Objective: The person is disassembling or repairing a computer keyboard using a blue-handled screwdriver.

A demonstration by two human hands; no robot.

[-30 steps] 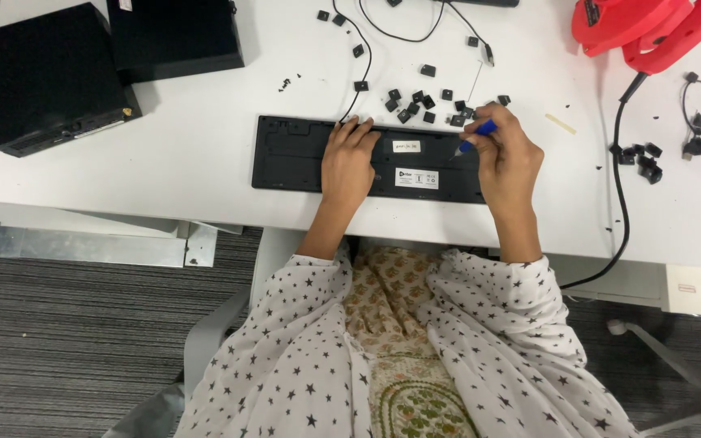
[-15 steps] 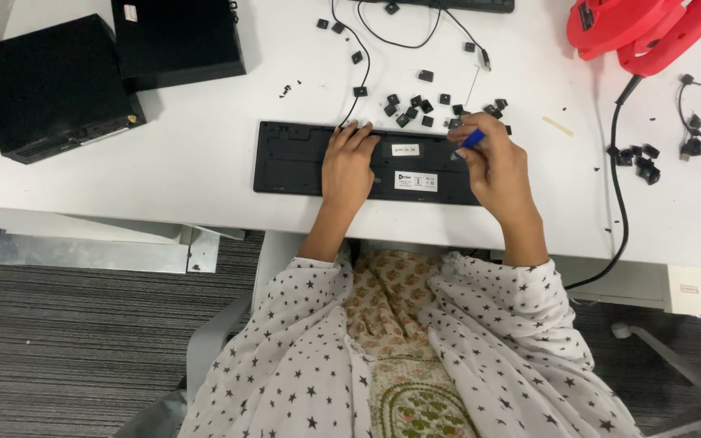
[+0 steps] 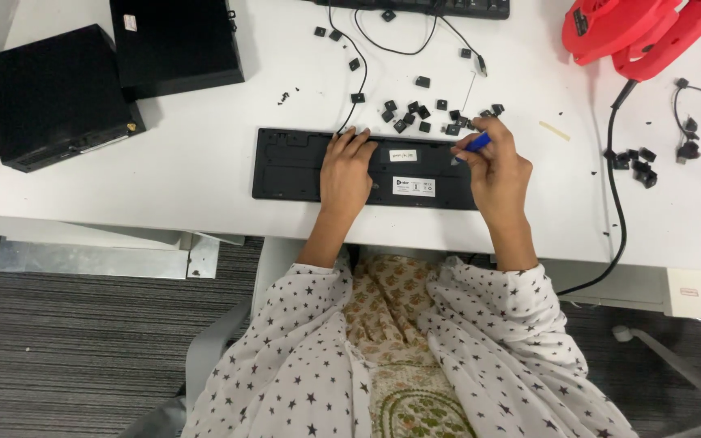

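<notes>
A black keyboard (image 3: 294, 166) lies face down on the white desk (image 3: 204, 122), its underside with white labels showing. My left hand (image 3: 346, 170) rests flat on its middle, fingers spread toward the far edge. My right hand (image 3: 496, 170) is over the keyboard's right end and grips a small blue-handled tool (image 3: 474, 144), tip pointing left and down at the keyboard's back. Several loose black keycaps (image 3: 415, 113) lie scattered just beyond the keyboard.
Two black boxes (image 3: 54, 93) (image 3: 176, 45) stand at the far left. A second keyboard (image 3: 448, 6) lies at the far edge with its cable (image 3: 363, 77). A red device (image 3: 634, 32) with a black cord (image 3: 614, 186) sits far right, beside more keycaps (image 3: 634, 158).
My hands have barely shifted on the keyboard; the right hand with the blue tool has tilted slightly. The view has drifted a little.
</notes>
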